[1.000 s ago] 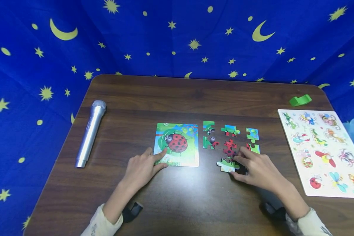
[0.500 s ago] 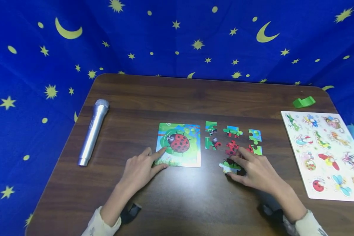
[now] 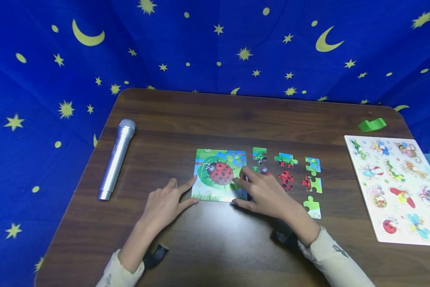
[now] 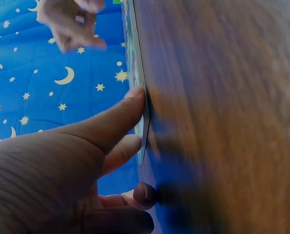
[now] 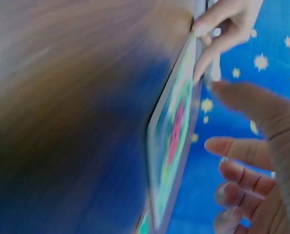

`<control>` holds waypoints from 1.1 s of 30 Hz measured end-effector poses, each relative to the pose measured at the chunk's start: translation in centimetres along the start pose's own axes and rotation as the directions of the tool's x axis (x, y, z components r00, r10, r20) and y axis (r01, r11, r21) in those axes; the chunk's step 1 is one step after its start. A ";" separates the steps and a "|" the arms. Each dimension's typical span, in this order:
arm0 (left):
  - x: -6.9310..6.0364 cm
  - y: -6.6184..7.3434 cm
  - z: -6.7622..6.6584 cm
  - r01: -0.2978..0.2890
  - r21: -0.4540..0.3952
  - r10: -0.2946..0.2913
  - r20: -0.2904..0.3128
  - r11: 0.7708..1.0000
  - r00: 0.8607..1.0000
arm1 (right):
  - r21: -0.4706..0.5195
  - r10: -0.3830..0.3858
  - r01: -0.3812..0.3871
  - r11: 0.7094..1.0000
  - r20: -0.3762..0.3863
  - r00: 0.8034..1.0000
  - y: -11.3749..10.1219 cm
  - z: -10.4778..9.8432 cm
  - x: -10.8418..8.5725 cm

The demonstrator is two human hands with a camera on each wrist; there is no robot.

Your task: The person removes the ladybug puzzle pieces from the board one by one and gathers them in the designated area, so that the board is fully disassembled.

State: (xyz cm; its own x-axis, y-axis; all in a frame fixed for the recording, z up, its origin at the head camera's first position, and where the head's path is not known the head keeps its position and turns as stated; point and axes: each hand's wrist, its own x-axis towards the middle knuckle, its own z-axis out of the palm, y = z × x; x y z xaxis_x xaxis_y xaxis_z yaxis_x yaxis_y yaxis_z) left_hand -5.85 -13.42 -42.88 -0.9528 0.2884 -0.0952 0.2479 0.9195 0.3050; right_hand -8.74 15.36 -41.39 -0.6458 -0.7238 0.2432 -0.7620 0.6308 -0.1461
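A square ladybug puzzle board (image 3: 209, 192) lies flat on the table in the head view. My left hand (image 3: 162, 204) is at its lower left, with the thumb and index finger extended against its edge. Over the board's right edge is my right hand (image 3: 266, 193). In the right wrist view that hand's fingers (image 5: 249, 151) and thumb stand apart with nothing between them. Loose jigsaw pieces lie right of the board, including a red spotted piece (image 3: 285, 180) and a green corner piece (image 3: 312, 207). The right hand and forearm cover part of this area.
A silver microphone (image 3: 117, 159) lies at the left of the brown table (image 3: 207, 119). A white insect-picture board (image 3: 394, 189) lies at the right, with a green curved block (image 3: 372, 125) behind it. A blue star-and-moon cloth (image 3: 200, 44) hangs behind the table.
My right hand has moved left from the loose pieces to the board's right side. The left hand keeps its place at the board's edge. The head view has shifted slightly.
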 end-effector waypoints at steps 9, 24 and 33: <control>-0.1 0.2 0.2 0.009 -0.009 -0.009 0.016 1.000 1.000 | -0.030 -0.032 0.035 0.999 0.097 0.995 -2.2 2.1 5.1; -0.4 0.4 0.1 0.005 -0.016 -0.005 0.021 1.000 1.000 | 0.022 -0.002 -0.002 1.000 0.180 0.984 -2.6 2.7 6.8; -0.4 0.2 0.2 0.023 -0.031 -0.022 0.040 0.999 0.999 | 0.040 -0.014 0.005 0.999 0.218 0.976 -2.1 2.8 7.6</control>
State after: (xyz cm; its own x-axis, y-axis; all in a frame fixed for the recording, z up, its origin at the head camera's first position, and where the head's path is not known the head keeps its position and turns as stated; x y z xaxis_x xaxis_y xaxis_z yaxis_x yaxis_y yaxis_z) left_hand -5.35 -13.33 -42.97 -0.9500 0.2790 -0.1399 0.2204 0.9171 0.3323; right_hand -12.18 7.78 -41.89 -0.6299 -0.7761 0.0302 -0.7668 0.6153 -0.1826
